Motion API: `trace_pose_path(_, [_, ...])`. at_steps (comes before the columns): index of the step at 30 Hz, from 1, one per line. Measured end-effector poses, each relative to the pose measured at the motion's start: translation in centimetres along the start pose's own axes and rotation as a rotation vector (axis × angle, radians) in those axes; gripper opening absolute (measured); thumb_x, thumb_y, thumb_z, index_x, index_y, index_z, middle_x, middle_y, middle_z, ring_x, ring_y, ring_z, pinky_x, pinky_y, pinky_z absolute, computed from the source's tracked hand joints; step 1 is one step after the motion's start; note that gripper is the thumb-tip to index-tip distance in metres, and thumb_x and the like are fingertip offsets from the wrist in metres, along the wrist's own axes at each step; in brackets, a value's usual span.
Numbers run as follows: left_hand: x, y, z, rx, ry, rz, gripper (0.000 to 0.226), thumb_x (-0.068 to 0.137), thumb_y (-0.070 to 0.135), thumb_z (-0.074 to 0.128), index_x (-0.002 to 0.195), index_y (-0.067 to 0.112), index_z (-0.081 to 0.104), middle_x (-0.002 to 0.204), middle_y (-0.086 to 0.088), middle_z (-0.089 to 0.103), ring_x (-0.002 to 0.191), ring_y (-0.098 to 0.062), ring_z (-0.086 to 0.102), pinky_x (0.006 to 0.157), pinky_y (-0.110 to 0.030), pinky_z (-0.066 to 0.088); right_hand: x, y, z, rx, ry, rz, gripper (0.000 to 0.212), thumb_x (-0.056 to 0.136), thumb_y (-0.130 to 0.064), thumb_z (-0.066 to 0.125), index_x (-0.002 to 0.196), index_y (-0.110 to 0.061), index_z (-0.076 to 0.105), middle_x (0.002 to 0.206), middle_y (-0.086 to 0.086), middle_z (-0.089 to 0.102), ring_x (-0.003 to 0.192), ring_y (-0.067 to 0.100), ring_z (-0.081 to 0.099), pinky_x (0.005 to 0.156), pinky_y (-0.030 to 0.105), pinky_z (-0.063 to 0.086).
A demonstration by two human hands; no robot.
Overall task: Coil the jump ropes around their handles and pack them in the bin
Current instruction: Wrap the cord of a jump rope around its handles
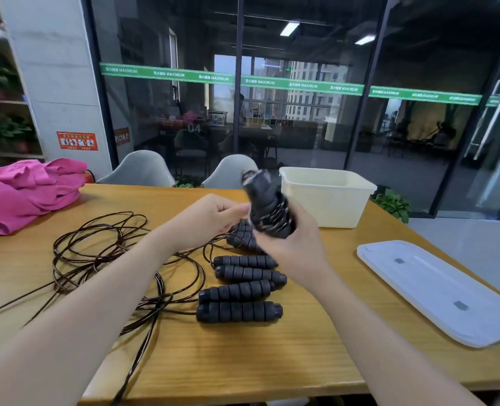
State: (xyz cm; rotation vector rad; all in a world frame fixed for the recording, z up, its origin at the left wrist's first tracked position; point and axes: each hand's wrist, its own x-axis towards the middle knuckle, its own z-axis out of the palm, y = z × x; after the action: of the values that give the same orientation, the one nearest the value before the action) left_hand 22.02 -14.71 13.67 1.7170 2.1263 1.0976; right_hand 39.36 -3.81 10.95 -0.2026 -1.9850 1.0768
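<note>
My right hand grips a pair of handles with cord already wound on; left hand is pinched at the bundle's side, probably on the cord end, though blur hides it. Bundle's long axis runs near upright, top tilted away-left, above the table. Reads as finishing a coil. Next: tuck the end, carry right into the bin. Loose ropes and spare handles still wait.

Black handles, cream bin, pink cloth.
</note>
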Motion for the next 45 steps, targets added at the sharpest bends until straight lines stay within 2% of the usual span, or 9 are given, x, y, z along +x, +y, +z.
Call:
trace_pose_path(4, [-2.0, 0.8, 1.7, 0.194, 0.140, -0.010, 0.043, 0.106, 0.049, 0.039, 0.077, 0.024, 0.057, 0.063, 0.007, 0.057, 0.057, -0.007, 0.052, 0.060, -0.027, 0.048, 2.3, 0.9, -1.1, -0.007, 0.186, 0.141, 0.020, 0.084, -0.004, 0.075, 0.098, -0.016, 0.069, 0.083, -0.002, 0.069, 0.072, 0.007, 0.059, 0.067, 0.021, 0.048])
trace_pose_path(10, [-4.2, 3.7, 2.4, 0.694, 0.249, 0.144, 0.044, 0.103, 0.052, 0.024, 0.101, 0.028, 0.061, 0.074, 0.009, 0.061, 0.068, -0.011, 0.059, 0.068, -0.037, 0.055, 3.8, 2.6, -1.5, -0.292, 0.322, 0.218, 0.025, 0.082, -0.012, 0.070, 0.103, -0.018, 0.057, 0.085, -0.004, 0.067, 0.075, 0.014, 0.063, 0.066, 0.035, 0.052])
trace_pose_path(17, [-2.8, 4.0, 1.4, 0.802, 0.384, 0.536, 0.044, 0.104, 0.052, 0.041, 0.076, 0.027, 0.065, 0.062, 0.013, 0.055, 0.054, -0.007, 0.047, 0.048, -0.027, 0.039, 3.6, 1.8, 0.5, -0.882, -0.079, 0.195, 0.030, 0.092, -0.027, 0.065, 0.109, -0.017, 0.044, 0.091, 0.003, 0.057, 0.080, 0.031, 0.055, 0.068, 0.039, 0.044])
trace_pose_path(22, [-1.2, 3.6, -1.4, 0.678, 0.281, 0.319, 0.046, 0.093, 0.072, 0.043, 0.080, 0.035, 0.067, 0.063, 0.015, 0.057, 0.063, -0.003, 0.055, 0.059, -0.026, 0.038, 2.2, 1.0, 0.9, -0.997, -0.353, -0.036, 0.037, 0.095, -0.033, 0.066, 0.123, -0.020, 0.046, 0.098, -0.001, 0.067, 0.086, 0.029, 0.066, 0.072, 0.042, 0.054])
trace_pose_path(28, [-0.1, 2.2, -2.6, 0.298, 0.019, 0.149, 0.042, 0.076, 0.068, 0.074, 0.068, 0.026, 0.072, 0.068, 0.002, 0.067, 0.067, -0.013, 0.061, 0.066, -0.036, 0.051, 0.2, 0.1, 0.9, -0.916, -0.531, -0.179, 0.062, 0.091, -0.040, 0.070, 0.143, -0.022, 0.041, 0.082, -0.015, 0.046, 0.080, 0.021, 0.054, 0.056, 0.028, 0.032])
trace_pose_path(34, [0.0, 0.7, -1.8, -0.009, -0.116, 0.025, 0.049, 0.081, 0.059, 0.070, 0.071, 0.011, 0.070, 0.068, -0.001, 0.064, 0.064, -0.009, 0.058, 0.068, -0.026, 0.051, -1.6, 1.1, 1.0, -0.401, -0.378, -0.142, 0.080, 0.075, -0.049, 0.091, 0.141, -0.024, 0.055, 0.108, -0.018, 0.070, 0.100, 0.002, 0.066, 0.086, 0.029, 0.057])
trace_pose_path(38, [-0.5, 0.1, -0.8, -0.011, -0.010, -0.094, 0.032, 0.101, 0.012, 0.061, 0.072, 0.027, 0.058, 0.069, 0.006, 0.057, 0.062, -0.004, 0.051, 0.072, -0.016, 0.051, -2.0, 0.9, 1.4, -0.119, -0.169, -0.094, 0.077, 0.075, -0.021, 0.094, 0.141, -0.028, 0.054, 0.111, -0.021, 0.072, 0.110, 0.005, 0.070, 0.098, 0.025, 0.055])
trace_pose_path(42, [-2.0, 0.0, 0.7, 0.035, 0.125, 0.013, 0.057, 0.101, 0.056, 0.038, 0.069, 0.011, 0.049, 0.061, -0.002, 0.043, 0.055, -0.013, 0.036, 0.057, -0.025, 0.036, -0.4, 0.6, 0.5, -0.076, -0.014, -0.025, 0.051, 0.080, -0.014, 0.090, 0.124, -0.022, 0.067, 0.104, -0.013, 0.074, 0.101, 0.004, 0.069, 0.087, 0.016, 0.053])
trace_pose_path(45, [-2.6, -0.4, 1.3, 0.265, 0.188, -0.040, 0.051, 0.105, 0.055, 0.031, 0.075, 0.021, 0.053, 0.061, 0.006, 0.050, 0.056, -0.011, 0.046, 0.059, -0.027, 0.042, 1.5, 1.5, -0.5, -0.064, 0.159, 0.073, 0.030, 0.082, -0.016, 0.086, 0.107, -0.020, 0.070, 0.094, -0.007, 0.074, 0.086, 0.000, 0.068, 0.074, 0.013, 0.049])
